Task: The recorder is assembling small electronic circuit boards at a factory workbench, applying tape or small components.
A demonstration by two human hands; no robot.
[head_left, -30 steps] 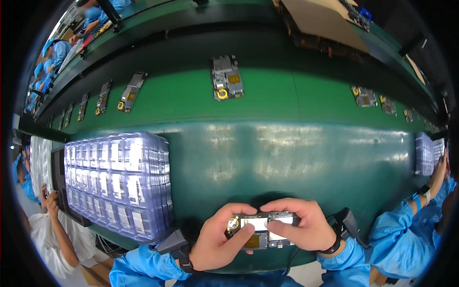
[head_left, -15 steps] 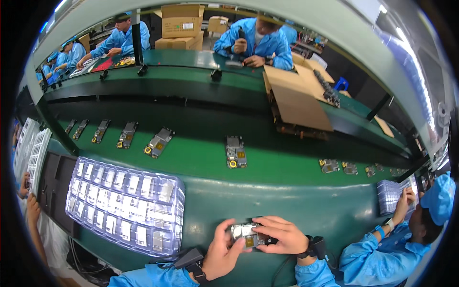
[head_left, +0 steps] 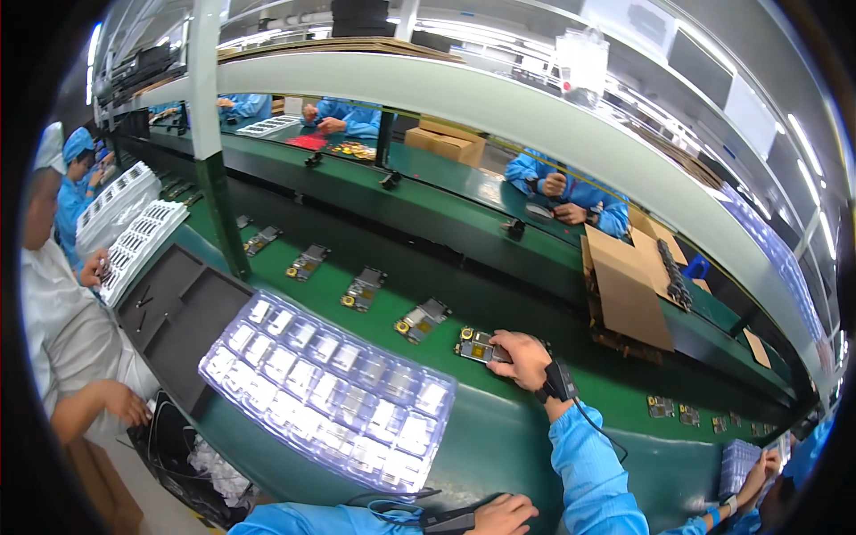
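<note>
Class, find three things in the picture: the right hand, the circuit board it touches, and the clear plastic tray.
right hand (head_left: 520, 354), head view, back of hand
circuit board (head_left: 473, 347), head view, middle
clear plastic tray (head_left: 325, 388), head view, centre pockets

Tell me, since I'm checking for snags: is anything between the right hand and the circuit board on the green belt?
Nothing visible: the right hand already rests on the circuit board, on the green belt.

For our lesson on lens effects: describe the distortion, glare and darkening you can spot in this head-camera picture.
Head view: the fisheye lens bows the straight overhead shelf and the green conveyor belt into arcs; a black vignette rings the frame; ceiling lights glare off the clear plastic tray; the right hand on a circuit board is sharp, while the left hand sits stretched at the bottom rim.
</note>
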